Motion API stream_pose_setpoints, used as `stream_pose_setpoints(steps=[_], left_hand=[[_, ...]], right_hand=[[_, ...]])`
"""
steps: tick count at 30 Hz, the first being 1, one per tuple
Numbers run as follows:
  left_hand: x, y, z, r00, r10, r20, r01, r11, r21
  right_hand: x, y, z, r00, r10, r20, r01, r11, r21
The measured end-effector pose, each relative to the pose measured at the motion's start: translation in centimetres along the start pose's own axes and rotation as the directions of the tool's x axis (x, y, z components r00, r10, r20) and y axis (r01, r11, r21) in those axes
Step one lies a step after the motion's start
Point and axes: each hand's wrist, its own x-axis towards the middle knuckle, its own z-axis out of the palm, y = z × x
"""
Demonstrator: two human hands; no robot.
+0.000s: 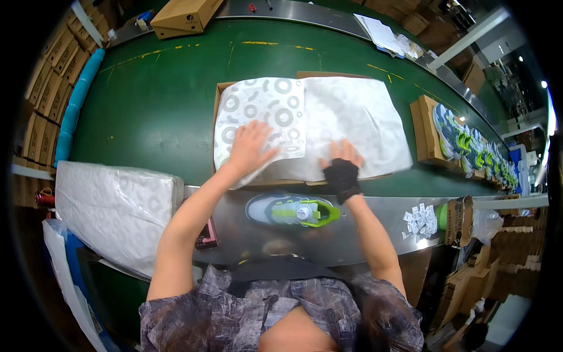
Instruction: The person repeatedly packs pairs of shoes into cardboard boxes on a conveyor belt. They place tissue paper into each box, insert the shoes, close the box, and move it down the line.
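A sheet of white tissue paper (358,111) with grey ring patterns lies spread over an open cardboard shoebox (220,97), whose brown edges show around it. My left hand (252,146), bare, rests with fingers spread on the paper's patterned left part. On the plainer right part, near its front edge, lies my right hand (343,167), fingers apart, in a black fingerless glove. What is inside the box is hidden by the paper. Between my forearms, a grey and lime-green sneaker (291,211) sits on the metal ledge (234,229), toe to the left.
A plastic-wrapped stack of tissue paper (117,211) stands at left. Small white packets (420,220) lie at right on the ledge. More sneakers (469,141) line the right side beside a cardboard box (425,129). A closed shoebox (185,17) sits beyond the green table (152,105).
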Motion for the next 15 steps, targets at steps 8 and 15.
stream_pose_setpoints(steps=[8, 15], left_hand=[[0.4, -0.9, 3.6, 0.903, -0.222, 0.367, 0.029, 0.886, 0.463], [-4.6, 5.3, -2.9, 0.908, -0.135, 0.398, 0.383, 0.653, -0.653]], right_hand=[[-7.0, -0.1, -5.0, 0.927, -0.375, -0.013, 0.34, 0.825, 0.451], [-10.2, -2.3, -4.2, 0.869, -0.488, 0.089, 0.442, 0.843, 0.307]])
